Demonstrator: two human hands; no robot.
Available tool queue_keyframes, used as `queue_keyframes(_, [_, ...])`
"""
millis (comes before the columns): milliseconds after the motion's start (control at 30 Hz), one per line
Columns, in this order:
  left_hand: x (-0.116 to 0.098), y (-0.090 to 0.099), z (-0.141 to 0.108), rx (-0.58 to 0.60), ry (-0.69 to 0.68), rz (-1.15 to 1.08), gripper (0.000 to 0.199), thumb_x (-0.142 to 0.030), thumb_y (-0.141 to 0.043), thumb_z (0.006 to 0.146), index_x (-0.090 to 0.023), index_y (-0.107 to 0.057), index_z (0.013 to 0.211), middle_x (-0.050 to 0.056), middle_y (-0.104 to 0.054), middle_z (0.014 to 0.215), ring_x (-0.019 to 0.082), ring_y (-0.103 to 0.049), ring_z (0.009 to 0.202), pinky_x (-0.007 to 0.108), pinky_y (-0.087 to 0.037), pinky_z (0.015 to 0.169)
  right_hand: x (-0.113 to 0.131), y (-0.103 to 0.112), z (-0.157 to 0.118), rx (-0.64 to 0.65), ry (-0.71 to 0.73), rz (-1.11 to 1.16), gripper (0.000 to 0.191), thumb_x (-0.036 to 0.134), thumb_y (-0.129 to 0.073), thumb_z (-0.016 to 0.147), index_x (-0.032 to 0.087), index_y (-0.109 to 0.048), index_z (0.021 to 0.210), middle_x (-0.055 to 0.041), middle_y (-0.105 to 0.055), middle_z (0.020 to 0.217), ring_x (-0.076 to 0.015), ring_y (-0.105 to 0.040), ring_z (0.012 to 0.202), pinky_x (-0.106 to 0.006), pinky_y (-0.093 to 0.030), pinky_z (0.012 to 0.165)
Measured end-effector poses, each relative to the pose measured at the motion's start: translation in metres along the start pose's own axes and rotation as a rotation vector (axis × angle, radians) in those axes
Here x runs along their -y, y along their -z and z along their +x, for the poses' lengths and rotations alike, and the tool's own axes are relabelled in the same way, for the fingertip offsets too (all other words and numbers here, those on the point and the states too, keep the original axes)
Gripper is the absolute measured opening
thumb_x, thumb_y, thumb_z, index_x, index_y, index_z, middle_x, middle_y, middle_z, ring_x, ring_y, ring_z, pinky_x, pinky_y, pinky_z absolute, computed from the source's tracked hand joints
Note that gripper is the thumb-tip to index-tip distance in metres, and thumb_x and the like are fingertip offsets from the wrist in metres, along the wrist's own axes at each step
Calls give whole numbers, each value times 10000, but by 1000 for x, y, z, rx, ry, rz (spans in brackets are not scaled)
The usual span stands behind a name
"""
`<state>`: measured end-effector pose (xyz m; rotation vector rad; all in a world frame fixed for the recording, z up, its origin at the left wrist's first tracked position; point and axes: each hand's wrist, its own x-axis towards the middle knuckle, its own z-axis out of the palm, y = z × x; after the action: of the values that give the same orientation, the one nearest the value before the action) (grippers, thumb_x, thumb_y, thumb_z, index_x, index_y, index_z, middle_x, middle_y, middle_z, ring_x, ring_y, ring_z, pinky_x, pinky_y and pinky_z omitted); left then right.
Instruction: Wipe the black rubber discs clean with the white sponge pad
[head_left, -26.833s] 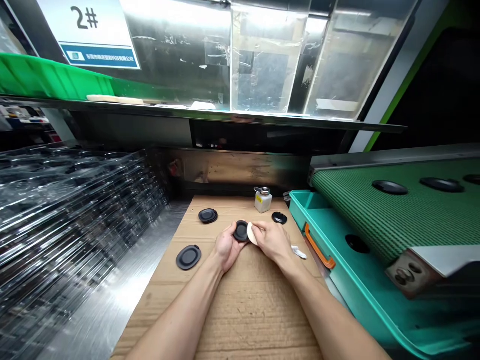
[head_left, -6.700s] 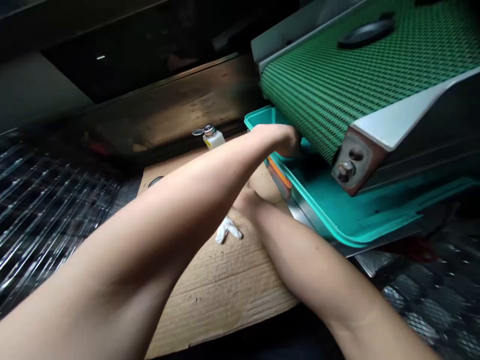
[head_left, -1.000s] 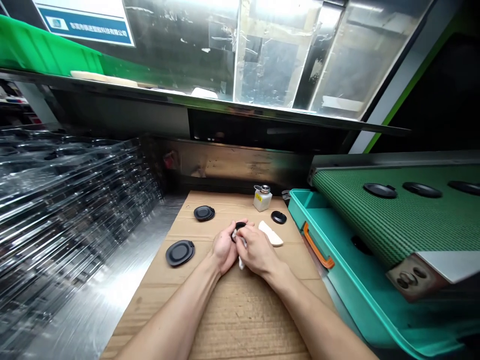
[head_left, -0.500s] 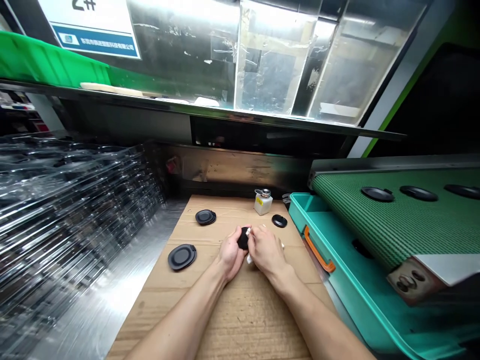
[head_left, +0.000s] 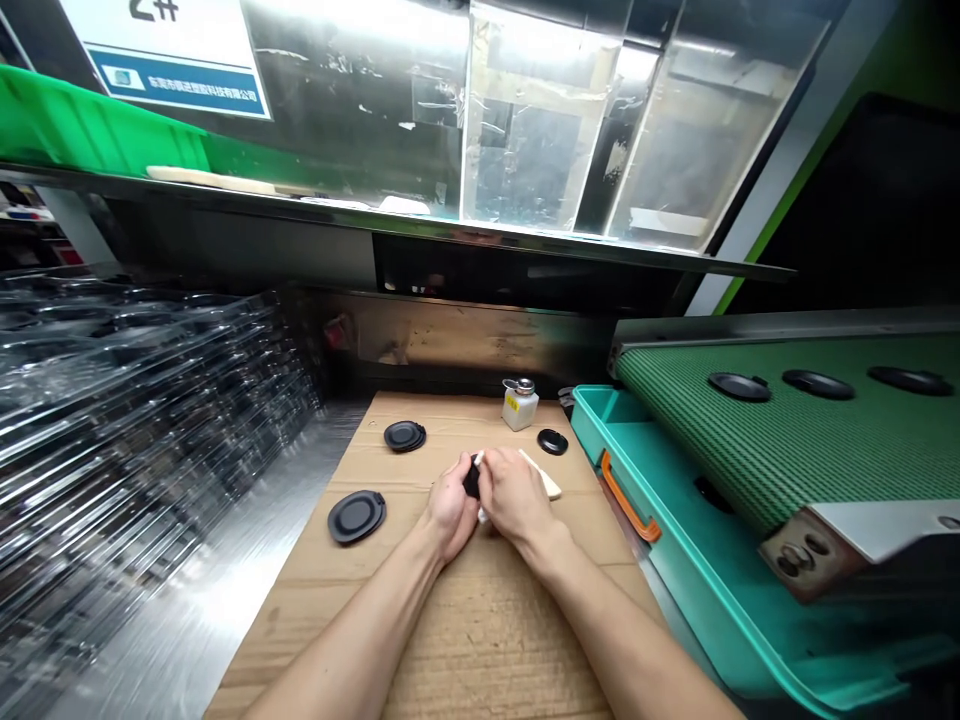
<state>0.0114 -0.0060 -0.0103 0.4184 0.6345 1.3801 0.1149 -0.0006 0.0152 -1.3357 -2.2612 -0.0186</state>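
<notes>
Over the cardboard sheet (head_left: pixel 480 620), my left hand (head_left: pixel 451 505) is closed around a small black round plastic lid (head_left: pixel 472 478). My right hand (head_left: pixel 514 492) presses a white cloth (head_left: pixel 481 516) against that lid; most of the cloth is hidden under the fingers. A flat cream-coloured pad (head_left: pixel 546 478) lies just beyond my right hand. Black lids rest on the cardboard to the left: a small stack (head_left: pixel 404 436) farther back and a larger lid (head_left: pixel 357 517) nearer me. Another black lid (head_left: pixel 553 441) lies at the back right, near a white dispenser bottle (head_left: pixel 520 405) with a metal top.
Clear plastic trays (head_left: pixel 150 400) are stacked high on the left. At right, a green conveyor belt (head_left: pixel 810 440) carries several black lids above a teal bin (head_left: pixel 675 590) with an orange handle (head_left: pixel 628 505). A metal shelf holding a green crate (head_left: pixel 97 125) crosses above the work area.
The view has shifted slightly. My right hand has moved a little over the lid, covering more of it, and the cream pad beyond it shows more.
</notes>
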Motion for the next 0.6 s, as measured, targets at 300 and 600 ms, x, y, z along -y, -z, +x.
queue_keyframes(300, [-1,-3,-4,-38,-21,12,228,-235,-523,900,-112,-644,1050,146,-706,1024,241,-672,962,361,-524,884,6,3,-5,98,24,59,160,181,-465,869,190,-590,768,-46,-655,798,-161,-599,744,-247,-366,663])
queue_keyframes(600, [-8,-2,-1,-19,32,-20,233,-235,-465,921,-99,-609,1043,182,-674,1097,259,-649,1025,403,-513,911,-12,8,-5,126,-88,75,157,214,-501,851,195,-609,739,-41,-653,730,-148,-578,670,-235,-329,598])
